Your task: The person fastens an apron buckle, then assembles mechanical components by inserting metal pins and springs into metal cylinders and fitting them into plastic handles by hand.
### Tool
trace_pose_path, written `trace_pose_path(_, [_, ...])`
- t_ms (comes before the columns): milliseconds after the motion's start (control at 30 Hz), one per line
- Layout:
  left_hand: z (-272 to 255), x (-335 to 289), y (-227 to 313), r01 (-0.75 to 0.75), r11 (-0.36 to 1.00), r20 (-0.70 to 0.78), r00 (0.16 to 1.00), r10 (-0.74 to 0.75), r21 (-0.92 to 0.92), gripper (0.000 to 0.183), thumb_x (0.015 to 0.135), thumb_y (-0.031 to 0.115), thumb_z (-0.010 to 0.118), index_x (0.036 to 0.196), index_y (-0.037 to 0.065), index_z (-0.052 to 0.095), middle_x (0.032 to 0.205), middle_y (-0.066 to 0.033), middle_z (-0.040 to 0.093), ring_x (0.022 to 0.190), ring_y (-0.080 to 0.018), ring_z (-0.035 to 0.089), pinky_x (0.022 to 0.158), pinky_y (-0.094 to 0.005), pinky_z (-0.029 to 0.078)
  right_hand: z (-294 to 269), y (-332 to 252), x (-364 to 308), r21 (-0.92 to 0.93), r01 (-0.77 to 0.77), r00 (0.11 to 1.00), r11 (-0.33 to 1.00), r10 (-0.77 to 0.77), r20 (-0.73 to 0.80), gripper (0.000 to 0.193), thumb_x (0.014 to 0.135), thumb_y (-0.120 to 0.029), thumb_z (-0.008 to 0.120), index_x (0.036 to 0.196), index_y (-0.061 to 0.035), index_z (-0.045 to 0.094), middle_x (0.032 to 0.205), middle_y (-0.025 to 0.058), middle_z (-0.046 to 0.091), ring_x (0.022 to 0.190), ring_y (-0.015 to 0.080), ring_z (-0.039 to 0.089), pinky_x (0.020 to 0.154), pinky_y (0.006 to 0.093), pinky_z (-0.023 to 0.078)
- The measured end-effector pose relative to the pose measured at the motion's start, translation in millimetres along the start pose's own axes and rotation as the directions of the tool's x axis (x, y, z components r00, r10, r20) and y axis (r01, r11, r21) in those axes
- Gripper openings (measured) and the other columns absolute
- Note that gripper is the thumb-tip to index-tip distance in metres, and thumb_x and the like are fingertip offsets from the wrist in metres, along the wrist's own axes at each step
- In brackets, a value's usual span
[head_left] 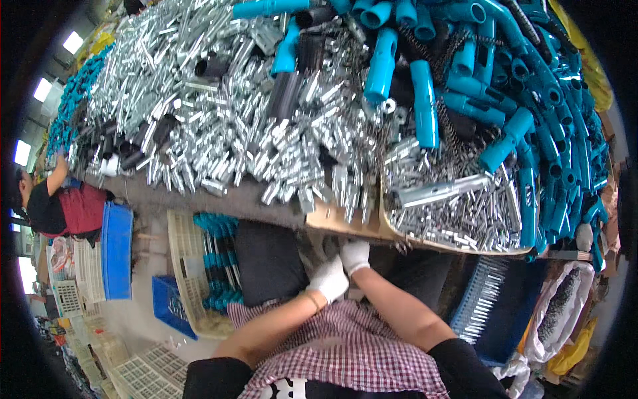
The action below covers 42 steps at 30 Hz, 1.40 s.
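The counter (249,207) is the largest item in the work area; from where I stand, it carries a broad heap of silver metal parts (219,110) across its left and middle. A second heap, of teal tubes (531,73), covers the right side. Below the counter, to the right, stands a dark blue crate (513,312) with a row of silver pieces along its left side; to the left, a cream crate (183,266) contains teal-ended parts. On the counter's near edge, a shallow tray (465,249) is positioned ahead and to the right of the worker. Both white-gloved hands, the left (330,280) and the right (356,256), are together in front of the body, touching or nearly so, just below the counter's edge and near the tray's left corner. Whether they are clamped on a part cannot be determined; the fingers are obscured. For good handling at this position, support any workpiece with one hand, guide with the other, and keep knuckles clear of the edge. Keep sleeves and forearms off the overhanging parts, which could slide. A long silver tube (442,191) lies across the tray; lift it aside before picking the small pins (452,223) beneath.
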<state>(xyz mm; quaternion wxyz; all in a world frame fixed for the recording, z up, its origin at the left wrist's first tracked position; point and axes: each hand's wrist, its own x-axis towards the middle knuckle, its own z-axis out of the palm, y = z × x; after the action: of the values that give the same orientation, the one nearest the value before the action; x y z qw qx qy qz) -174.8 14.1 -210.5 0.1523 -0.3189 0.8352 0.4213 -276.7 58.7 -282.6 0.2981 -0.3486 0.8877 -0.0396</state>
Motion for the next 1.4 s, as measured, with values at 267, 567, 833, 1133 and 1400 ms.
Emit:
trace_pose_path(267, [12.5,7.6,1.0,0.018,0.999,-0.037,0.999,-0.020,-0.046,0.032,0.083,0.020,0.057,0.108,0.000,0.059,0.093,-0.0274,0.067,0.087,-0.0455,0.066,0.077,-0.0535,0.051,1.0,9.9,6.5,0.134,0.144,0.917,0.980,-0.081,-0.391,0.042,0.091,-0.019,0.056,0.129,-0.0030,0.056,0.128,0.0211,0.059,0.117,0.0389,0.054,0.097,0.0482,0.043])
trace_pose_path(567, [-26.2,-10.8,20.8,-0.041,0.996,-0.053,0.998,0.037,-0.083,0.035,0.080,0.019,0.059,0.110,0.002,0.058,0.094,-0.0240,0.068,0.085,-0.0435,0.066,0.074,-0.0514,0.053,-44.8,2.5,-12.3,0.806,0.145,0.973,0.574,0.064,-0.220,0.028,0.086,-0.012,0.062,0.108,0.0025,0.070,0.108,0.0185,0.071,0.100,0.0272,0.066,0.091,0.0364,0.049])
trace_pose_path(833, [19.0,12.7,-2.9,-0.146,0.983,-0.183,0.975,0.123,-0.115,0.031,0.084,0.019,0.054,0.110,0.004,0.062,0.096,-0.0240,0.069,0.086,-0.0419,0.067,0.075,-0.0519,0.052,17.8,31.9,11.4,0.774,0.292,0.875,0.561,0.170,-0.453,0.030,0.084,-0.007,0.063,0.110,0.0064,0.068,0.106,0.0180,0.072,0.096,0.0264,0.067,0.090,0.0361,0.050])
trace_pose_path(1133, [-124.2,-76.6,33.9,-0.340,0.846,-0.077,0.938,0.339,-0.411,0.047,0.084,0.028,0.064,0.120,0.001,0.054,0.101,-0.0268,0.067,0.093,-0.0440,0.066,0.080,-0.0476,0.052,-103.8,-6.8,-83.7,0.806,0.390,0.917,0.446,-0.269,-0.295,0.068,0.098,-0.054,0.041,0.123,0.0068,0.060,0.120,0.0154,0.063,0.108,0.0234,0.060,0.097,0.0344,0.046])
trace_pose_path(1400, [-158.7,-150.4,1.0,-0.812,0.584,-0.730,0.405,0.551,-0.009,0.071,0.075,0.032,0.077,0.136,0.006,0.050,0.121,-0.0193,0.057,0.105,-0.0396,0.059,0.090,-0.0450,0.048,-210.9,-151.1,-149.7,0.840,0.394,0.607,-0.373,-0.581,-0.542,0.059,0.100,-0.061,0.035,0.097,-0.0071,0.059,0.066,0.0032,0.049,0.057,0.0153,0.043,0.058,0.0319,0.035])
